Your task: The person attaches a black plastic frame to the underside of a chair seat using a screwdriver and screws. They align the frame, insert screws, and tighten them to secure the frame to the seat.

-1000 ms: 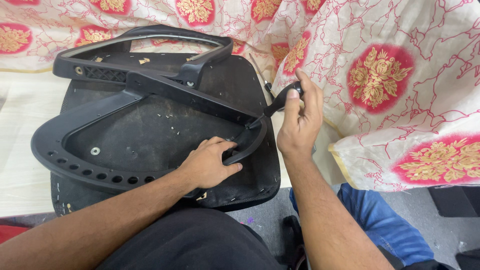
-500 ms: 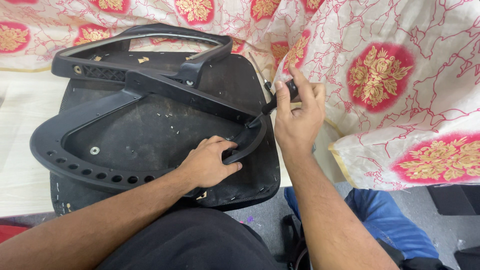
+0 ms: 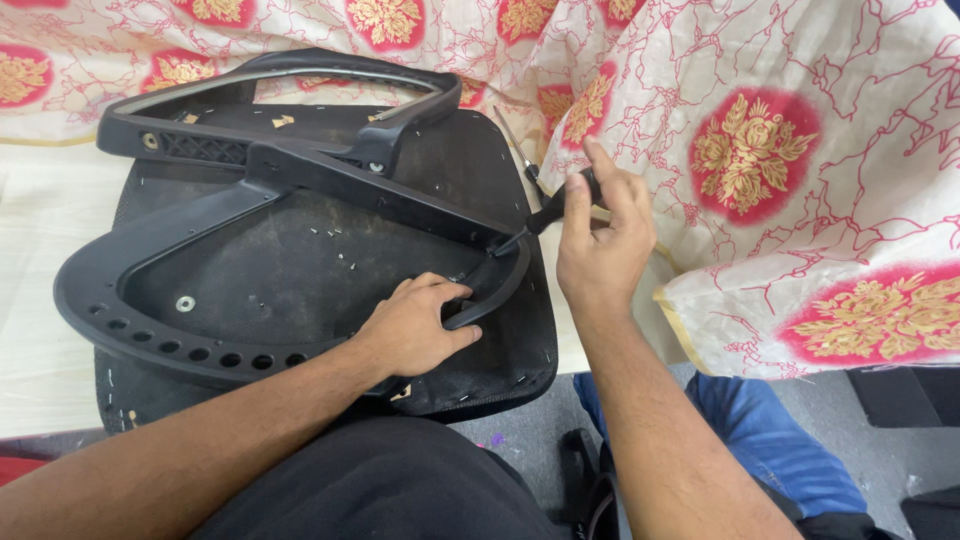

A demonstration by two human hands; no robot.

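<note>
1. Head view, only one camera here. The left hand (image 3: 415,325) sits at about 6 o'clock of the scene, palm down, fingers curled over the lower curve of the black plastic chair frame (image 3: 150,310), grasping it where the rim bends.
2. The right hand (image 3: 600,240) is at roughly 3 o'clock from the left one, fingers clenched around the black handle of a screwdriver (image 3: 545,212). Its tip angles down toward 8 o'clock and meets the frame's end, right where the crossbar joins the curve.
3. The frame lies on a black seat pad (image 3: 520,350), which rests on a pale table (image 3: 40,230). A second thin screwdriver (image 3: 518,150) lies at 12 o'clock of the right hand, on the pad's edge next to the cloth.
4. A floral red-and-cream cloth (image 3: 780,150) covers the area from 12 to 3 o'clock.
5. Versus half a second ago: the right hand has moved a little away from the frame, toward 3 o'clock, so more of the screwdriver handle shows. The left hand hasn't budged, same grip, same spot. The frame and pad look unmoved too.
6. A small washer (image 3: 185,303) sits inside the frame at 9 o'clock.
</note>
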